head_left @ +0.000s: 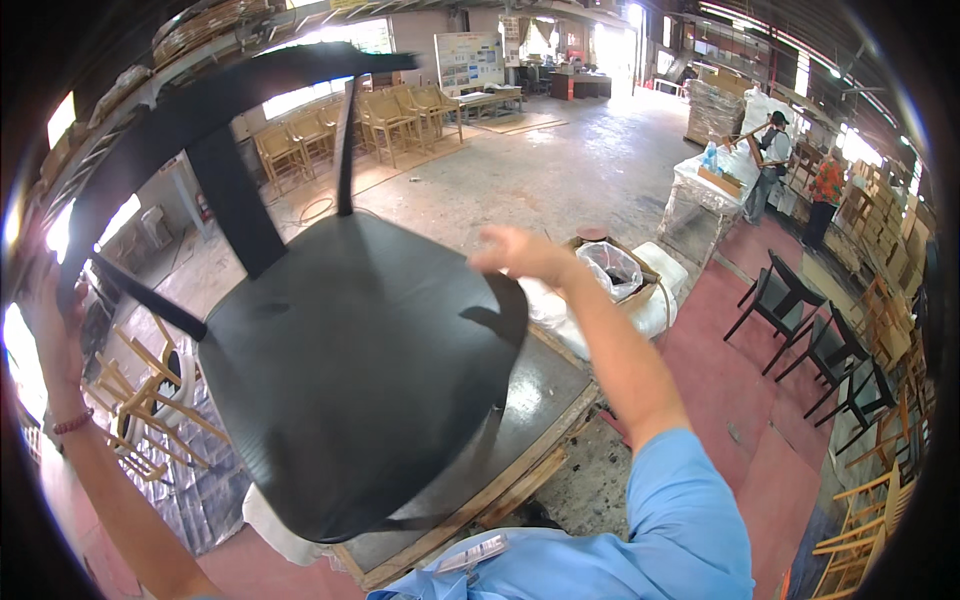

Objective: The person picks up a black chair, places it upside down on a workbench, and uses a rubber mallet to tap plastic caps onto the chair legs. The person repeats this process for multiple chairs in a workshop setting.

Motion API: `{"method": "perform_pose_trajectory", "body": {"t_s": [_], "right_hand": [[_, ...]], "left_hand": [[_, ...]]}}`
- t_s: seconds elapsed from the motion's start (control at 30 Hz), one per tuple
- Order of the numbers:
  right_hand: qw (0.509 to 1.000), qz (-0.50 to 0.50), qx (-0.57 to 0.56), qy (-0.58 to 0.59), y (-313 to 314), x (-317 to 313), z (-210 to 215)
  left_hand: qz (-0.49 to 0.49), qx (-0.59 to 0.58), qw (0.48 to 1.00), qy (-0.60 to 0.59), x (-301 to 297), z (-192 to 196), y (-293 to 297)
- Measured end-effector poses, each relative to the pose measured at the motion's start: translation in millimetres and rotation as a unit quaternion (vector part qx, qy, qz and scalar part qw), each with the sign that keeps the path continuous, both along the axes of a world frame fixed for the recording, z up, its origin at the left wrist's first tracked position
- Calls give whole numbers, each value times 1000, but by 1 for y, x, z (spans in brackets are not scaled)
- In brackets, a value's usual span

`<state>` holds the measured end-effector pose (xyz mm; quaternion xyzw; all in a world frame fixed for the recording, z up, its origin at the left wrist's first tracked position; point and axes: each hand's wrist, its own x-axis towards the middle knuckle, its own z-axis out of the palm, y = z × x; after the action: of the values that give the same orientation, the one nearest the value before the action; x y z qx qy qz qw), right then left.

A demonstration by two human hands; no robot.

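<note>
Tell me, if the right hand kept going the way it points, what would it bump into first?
Probably the black chair. The right hand points left, right at the seat's front edge, and looks to be touching it already. The blur and depth make actual contact hard to confirm.

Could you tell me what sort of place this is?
Probably a furniture workshop or warehouse: unpainted wooden chairs stand in rows, finished black chairs line the red floor, and both hands lift a black chair.

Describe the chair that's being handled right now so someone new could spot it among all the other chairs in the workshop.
Start at the work platform in the foreground, below the person's raised arms. The black chair is above it, tilted, with the left hand on its curved backrest and the right hand at its seat edge. Unlike the black chairs on the floor and the bare wooden chairs, it is off the ground.
</note>
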<state>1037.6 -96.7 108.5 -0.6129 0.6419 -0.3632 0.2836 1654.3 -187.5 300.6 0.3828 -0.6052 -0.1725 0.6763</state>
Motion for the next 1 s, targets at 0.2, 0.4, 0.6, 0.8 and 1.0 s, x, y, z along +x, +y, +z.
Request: {"method": "perform_pose_trajectory", "body": {"t_s": [0.2, 0.4, 0.6, 0.8, 1.0], "right_hand": [[984, 42, 37, -169, -52, 5, -61], [912, 104, 56, -393, -95, 20, -118], [952, 157, -59, -258, -91, 34, -178], [956, 92, -270, -72, -54, 44, -177], [963, 53, -223, -143, -69, 46, -195]], "left_hand": [[44, 264, 958, -105, 11, -187, 43], [-72, 241, 948, 196, -108, -332, 189], [105, 76, 988, 81, -149, -389, 160], [162, 75, 971, -159, -145, -372, 117], [10, 167, 982, -88, -144, -340, 65]]}}
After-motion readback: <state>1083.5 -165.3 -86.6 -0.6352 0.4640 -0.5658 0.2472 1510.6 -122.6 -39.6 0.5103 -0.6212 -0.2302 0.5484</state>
